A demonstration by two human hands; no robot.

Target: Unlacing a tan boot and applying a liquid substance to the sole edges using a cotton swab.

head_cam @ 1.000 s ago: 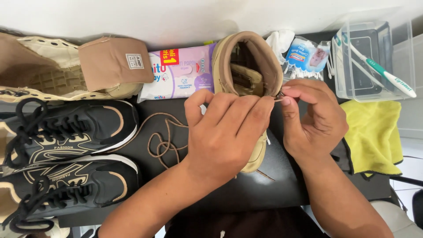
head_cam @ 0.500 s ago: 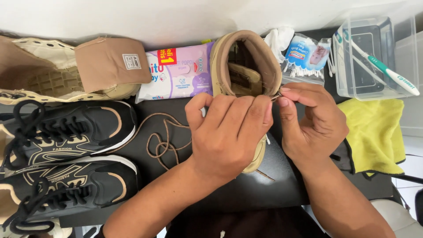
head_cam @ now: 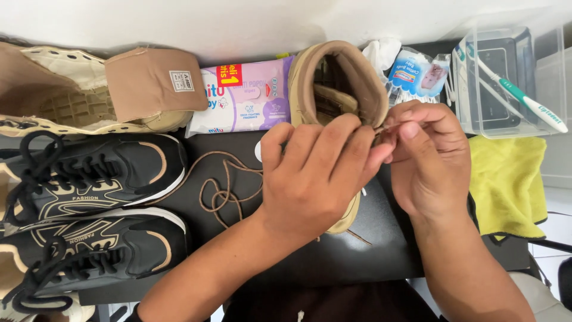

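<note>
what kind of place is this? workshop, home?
Probably a small shoe-cleaning spot at home or in a small shop, not a workshop: a dark table against a white wall holds black sneakers, a pack of wet wipes, a toothbrush and a yellow cloth.

Both hands [head_cam: 369, 167] on tan boot [head_cam: 336, 89]

Tan boot [head_cam: 333, 83] upright, brown lace [head_cam: 223, 191] loose
</note>
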